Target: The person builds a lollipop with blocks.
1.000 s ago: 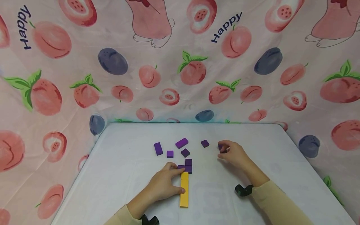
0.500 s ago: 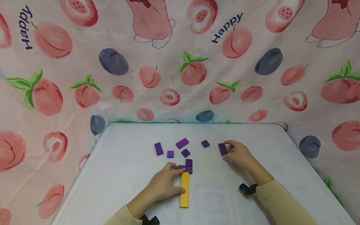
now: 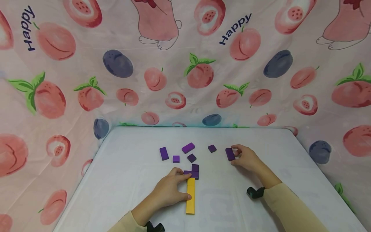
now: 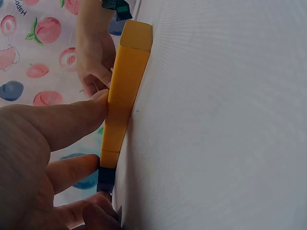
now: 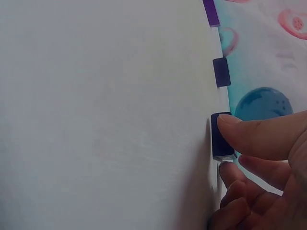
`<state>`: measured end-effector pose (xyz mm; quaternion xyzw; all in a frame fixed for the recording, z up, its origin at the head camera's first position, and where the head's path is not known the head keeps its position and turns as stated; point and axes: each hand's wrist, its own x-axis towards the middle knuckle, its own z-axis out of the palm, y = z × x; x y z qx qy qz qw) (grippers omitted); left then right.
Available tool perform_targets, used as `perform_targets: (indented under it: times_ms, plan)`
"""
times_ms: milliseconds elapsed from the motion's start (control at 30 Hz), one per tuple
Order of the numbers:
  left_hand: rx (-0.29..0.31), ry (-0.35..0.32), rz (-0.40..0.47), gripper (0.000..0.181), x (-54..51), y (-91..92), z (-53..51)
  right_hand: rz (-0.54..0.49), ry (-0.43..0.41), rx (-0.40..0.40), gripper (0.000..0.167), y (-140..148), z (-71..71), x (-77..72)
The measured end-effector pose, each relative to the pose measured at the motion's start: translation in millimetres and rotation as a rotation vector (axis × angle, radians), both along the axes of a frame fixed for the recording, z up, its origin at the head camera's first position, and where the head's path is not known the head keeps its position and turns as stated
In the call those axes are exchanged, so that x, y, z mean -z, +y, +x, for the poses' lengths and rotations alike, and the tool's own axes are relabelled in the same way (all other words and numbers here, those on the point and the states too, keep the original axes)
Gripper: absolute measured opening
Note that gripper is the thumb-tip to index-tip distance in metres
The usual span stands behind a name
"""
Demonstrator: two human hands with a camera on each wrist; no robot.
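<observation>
My left hand (image 3: 168, 190) lies over a yellow bar (image 3: 190, 206) standing in line with joined purple blocks (image 3: 195, 175) at its far end. Its thumb touches the bar, and an index fingertip rests on the purple part; the left wrist view shows the thumb against the bar's side (image 4: 125, 81). Farther right, my right hand (image 3: 247, 158) pinches a dark purple rectangular block (image 3: 230, 154) by its ends, near the table surface. In the right wrist view the thumb covers part of that block (image 5: 221, 141), and the other fingers sit below it.
Loose purple blocks lie farther back: a long one (image 3: 164, 153), a small cube (image 3: 176, 159), another long one (image 3: 188, 148) and small dark pieces (image 3: 192, 158), (image 3: 212, 148). A fruit-print cloth (image 3: 179, 80) hangs behind the white table (image 3: 130, 180).
My right hand has shifted slightly right and turned, so the purple block it covered now shows between its fingertips. My left hand and its blocks have stayed in place.
</observation>
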<state>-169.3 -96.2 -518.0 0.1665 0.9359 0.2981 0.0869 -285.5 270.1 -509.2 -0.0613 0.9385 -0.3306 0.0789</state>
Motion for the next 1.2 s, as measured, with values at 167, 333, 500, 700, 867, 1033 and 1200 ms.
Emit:
perform_targets:
  times_ms: [167, 333, 500, 700, 867, 1033, 1200]
  plan:
    - [0.002, -0.006, 0.002, 0.076, -0.8, 0.0, -0.1, 0.010, 0.010, -0.043, 0.078, 3.0, -5.9, 0.1]
    - [0.001, -0.009, -0.004, 0.076, -0.8, 0.1, 0.0, 0.031, 0.000, -0.086, 0.077, 6.4, -11.4, -0.6]
    - [0.000, -0.013, -0.009, 0.077, -0.2, 0.0, 0.2, 0.037, -0.026, -0.118, 0.074, 7.8, -15.1, -1.6]
    - [0.003, -0.022, -0.001, 0.076, -0.7, -0.2, -0.5, 0.040, -0.024, -0.123, 0.067, 7.2, -16.2, -2.0]
    - [0.004, -0.009, -0.002, 0.076, -0.5, -0.3, 0.5, 0.032, -0.007, -0.099, 0.065, 6.5, -13.9, -0.5]
    - [0.006, 0.010, -0.003, 0.076, -0.6, -0.5, 1.1, 0.033, 0.010, -0.079, 0.064, 4.6, -10.5, 1.8]
    - [0.006, 0.004, 0.002, 0.076, -0.4, -1.2, 1.1, 0.027, 0.006, -0.054, 0.064, 0.5, -7.2, 4.9]
